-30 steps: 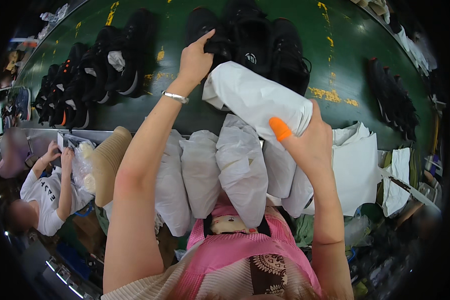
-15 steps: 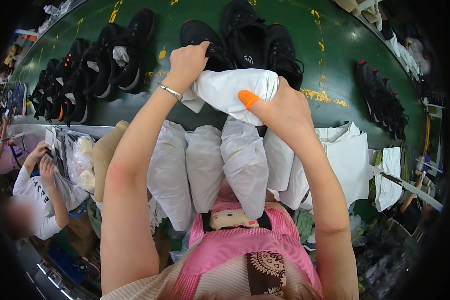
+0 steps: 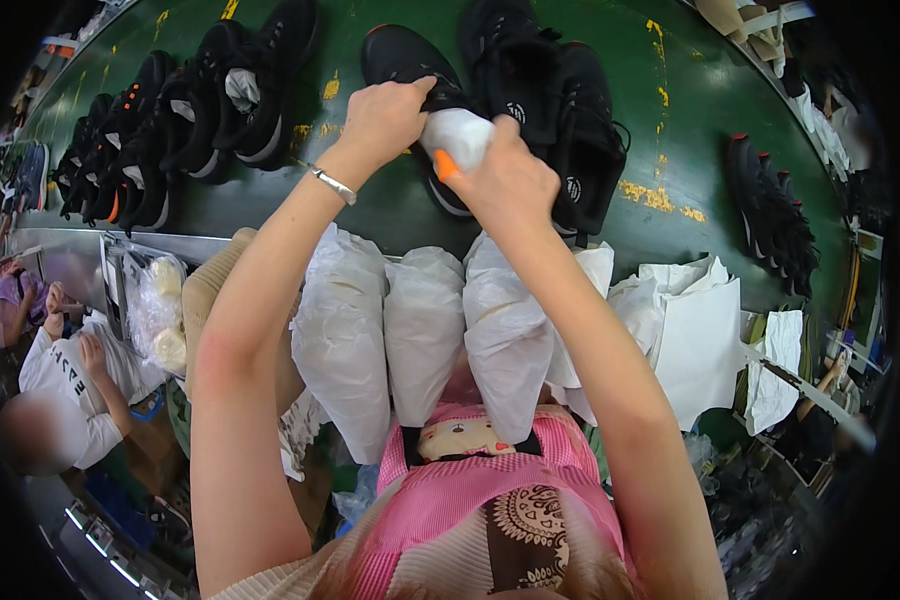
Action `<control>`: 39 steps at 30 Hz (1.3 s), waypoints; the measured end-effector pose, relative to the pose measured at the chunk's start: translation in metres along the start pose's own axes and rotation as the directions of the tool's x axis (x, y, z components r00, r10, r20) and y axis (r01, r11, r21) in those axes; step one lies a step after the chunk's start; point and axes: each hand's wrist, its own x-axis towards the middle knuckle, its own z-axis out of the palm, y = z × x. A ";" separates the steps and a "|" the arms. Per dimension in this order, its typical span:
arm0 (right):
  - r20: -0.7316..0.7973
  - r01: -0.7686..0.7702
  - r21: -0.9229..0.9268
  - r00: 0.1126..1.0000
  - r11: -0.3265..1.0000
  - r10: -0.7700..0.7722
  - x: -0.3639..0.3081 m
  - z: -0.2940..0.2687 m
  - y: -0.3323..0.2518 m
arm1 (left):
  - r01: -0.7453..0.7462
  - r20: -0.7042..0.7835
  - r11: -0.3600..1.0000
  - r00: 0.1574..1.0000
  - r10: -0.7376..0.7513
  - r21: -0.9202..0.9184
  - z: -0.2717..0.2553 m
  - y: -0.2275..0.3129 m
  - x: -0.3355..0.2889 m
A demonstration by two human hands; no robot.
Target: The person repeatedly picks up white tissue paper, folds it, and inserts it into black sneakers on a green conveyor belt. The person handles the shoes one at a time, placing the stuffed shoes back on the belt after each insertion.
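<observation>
A black shoe (image 3: 402,58) with a red edge at its toe lies on the green table, its toe pointing away from me. My left hand (image 3: 382,122) is closed on the upper by the laces, index finger stretched over it. Closed round a white paper wad (image 3: 457,135) is my right hand (image 3: 507,180), an orange cover on its thumb. The wad's front end is in the shoe's opening, so that part is hidden. Just to the right lie two more black shoes, one farther off (image 3: 515,85) and one nearer (image 3: 582,130), with bare insoles showing.
Several white paper bundles (image 3: 340,330) hang along the near table edge, with flat white sheets (image 3: 705,340) to their right. Rows of black shoes stand at the left (image 3: 195,100) and right (image 3: 765,215). A person in a white shirt (image 3: 100,370) is at the left.
My right hand has moved left and away from me, taking the paper wad from in front of the shoe into its opening. The shoes beside it have shifted slightly right and apart.
</observation>
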 end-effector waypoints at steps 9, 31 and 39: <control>0.275 0.280 0.254 0.897 0.926 -0.347 0.043 -0.015 0.030 | -0.030 0.041 0.999 0.999 0.029 0.034 -0.004 -0.010 0.003; 0.458 0.329 0.211 0.799 0.921 -0.390 0.087 0.061 0.026 | 0.685 0.617 0.628 0.686 -0.385 -0.370 0.001 -0.014 -0.008; 0.238 0.326 0.305 0.884 0.895 -0.403 0.084 0.086 0.026 | 0.588 0.405 0.725 0.798 -0.446 -0.359 0.006 0.000 -0.004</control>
